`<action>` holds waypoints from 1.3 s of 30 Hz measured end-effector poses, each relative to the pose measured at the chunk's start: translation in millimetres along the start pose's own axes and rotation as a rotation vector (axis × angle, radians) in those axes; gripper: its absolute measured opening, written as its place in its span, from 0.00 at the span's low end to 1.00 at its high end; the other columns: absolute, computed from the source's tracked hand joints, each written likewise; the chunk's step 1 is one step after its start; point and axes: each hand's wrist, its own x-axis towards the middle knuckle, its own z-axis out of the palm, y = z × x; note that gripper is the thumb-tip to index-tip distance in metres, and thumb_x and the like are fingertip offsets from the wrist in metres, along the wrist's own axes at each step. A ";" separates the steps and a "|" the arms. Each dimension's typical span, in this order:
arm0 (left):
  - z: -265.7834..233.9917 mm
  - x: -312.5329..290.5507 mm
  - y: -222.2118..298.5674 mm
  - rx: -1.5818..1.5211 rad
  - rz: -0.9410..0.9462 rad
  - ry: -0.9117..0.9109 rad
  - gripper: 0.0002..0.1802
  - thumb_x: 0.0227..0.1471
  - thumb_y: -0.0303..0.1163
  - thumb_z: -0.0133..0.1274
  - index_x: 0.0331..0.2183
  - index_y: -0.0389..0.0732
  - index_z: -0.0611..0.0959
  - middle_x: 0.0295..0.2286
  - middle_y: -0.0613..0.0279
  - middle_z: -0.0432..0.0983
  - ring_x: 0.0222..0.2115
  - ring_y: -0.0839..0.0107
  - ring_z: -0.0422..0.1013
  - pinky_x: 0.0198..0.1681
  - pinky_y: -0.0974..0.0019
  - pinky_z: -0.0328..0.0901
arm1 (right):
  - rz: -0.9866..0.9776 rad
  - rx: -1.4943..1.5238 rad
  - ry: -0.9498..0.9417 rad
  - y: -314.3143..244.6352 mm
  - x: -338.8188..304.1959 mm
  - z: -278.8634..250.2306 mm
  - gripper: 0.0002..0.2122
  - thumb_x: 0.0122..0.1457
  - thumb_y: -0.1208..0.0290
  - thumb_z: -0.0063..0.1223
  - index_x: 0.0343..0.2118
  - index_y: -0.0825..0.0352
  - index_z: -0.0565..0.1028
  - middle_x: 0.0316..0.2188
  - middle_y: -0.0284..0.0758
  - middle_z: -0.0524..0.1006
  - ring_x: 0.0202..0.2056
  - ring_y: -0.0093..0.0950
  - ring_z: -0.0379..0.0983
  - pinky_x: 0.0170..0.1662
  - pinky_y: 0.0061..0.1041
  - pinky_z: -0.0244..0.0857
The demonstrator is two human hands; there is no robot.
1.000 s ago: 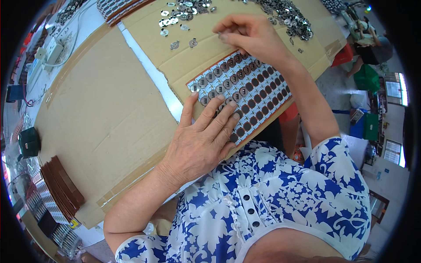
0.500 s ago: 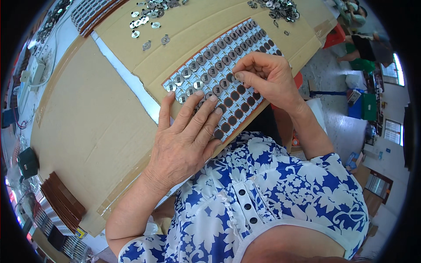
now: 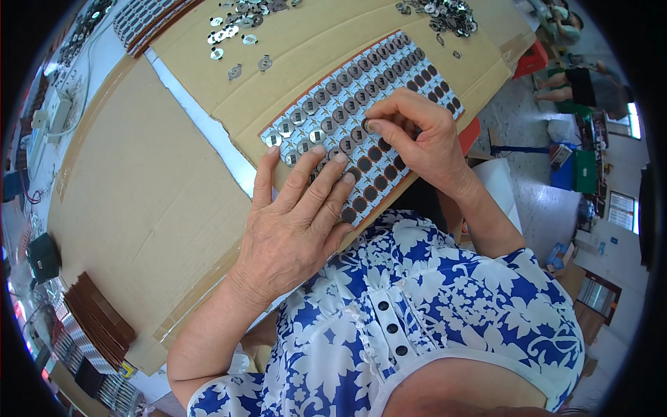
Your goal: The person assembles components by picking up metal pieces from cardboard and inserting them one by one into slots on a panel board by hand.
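i could pass left of the sheet (image 3: pixel 335 102) over cardboard (image 3: pixel 139 187), or between far disc heaps (image 3: pixel 448 15); hands (image 3: pixel 286 217) block its near-left and middle.

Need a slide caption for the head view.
Left hand spread over a patterned sheet, right hand with bent fingers at its middle, loose metal pieces on the cardboard beyond.

Orange-edged sheet (image 3: pixel 338 104) lies flat by the near edge of the desk (image 3: pixel 194 104); silvery discs (image 3: pixel 333 87) occupy far rows, dark circles (image 3: pixel 381 183) nearer rows.
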 end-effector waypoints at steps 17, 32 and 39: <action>3.6 -1.9 -2.6 0.001 0.015 0.015 0.37 0.57 0.43 0.69 0.65 0.44 0.81 0.68 0.59 0.72 0.71 0.54 0.65 0.76 0.30 0.48 | -0.479 -0.229 0.018 -0.3 106.9 44.0 0.06 0.67 0.70 0.64 0.43 0.62 0.86 0.34 0.38 0.82 0.36 0.40 0.84 0.41 0.37 0.75; 0.4 2.3 -2.1 0.003 0.012 -0.006 0.36 0.58 0.44 0.68 0.65 0.43 0.81 0.67 0.59 0.73 0.70 0.54 0.65 0.78 0.31 0.45 | 0.091 -0.004 -0.200 -14.6 71.6 -33.4 0.06 0.71 0.70 0.61 0.42 0.65 0.85 0.32 0.27 0.79 0.31 0.23 0.81 0.32 0.24 0.72; 2.0 -2.5 -3.4 0.006 0.018 0.040 0.39 0.48 0.40 0.74 0.62 0.41 0.83 0.66 0.60 0.73 0.70 0.57 0.66 0.76 0.28 0.50 | 0.037 0.025 -0.369 8.0 32.0 -42.7 0.05 0.71 0.74 0.60 0.39 0.70 0.82 0.28 0.29 0.79 0.30 0.17 0.76 0.33 0.21 0.69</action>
